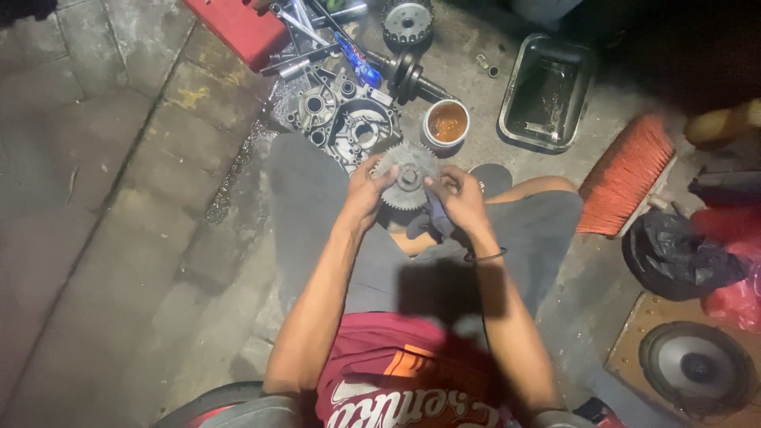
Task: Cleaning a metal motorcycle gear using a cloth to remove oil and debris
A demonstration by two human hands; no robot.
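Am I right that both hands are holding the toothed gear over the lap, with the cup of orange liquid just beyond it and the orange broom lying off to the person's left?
Not quite: the head view shows the orange broom on the person's right. The rest holds: left hand and right hand grip the toothed gear, with the cup of orange liquid just beyond.

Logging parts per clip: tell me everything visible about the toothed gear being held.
The gear is a round, dull grey metal wheel with teeth around its rim and a raised hub at its centre. It looks grimy. It faces the camera, held above the lap. The left hand grips its left edge; the right hand, holding a dark rag, touches its right side.
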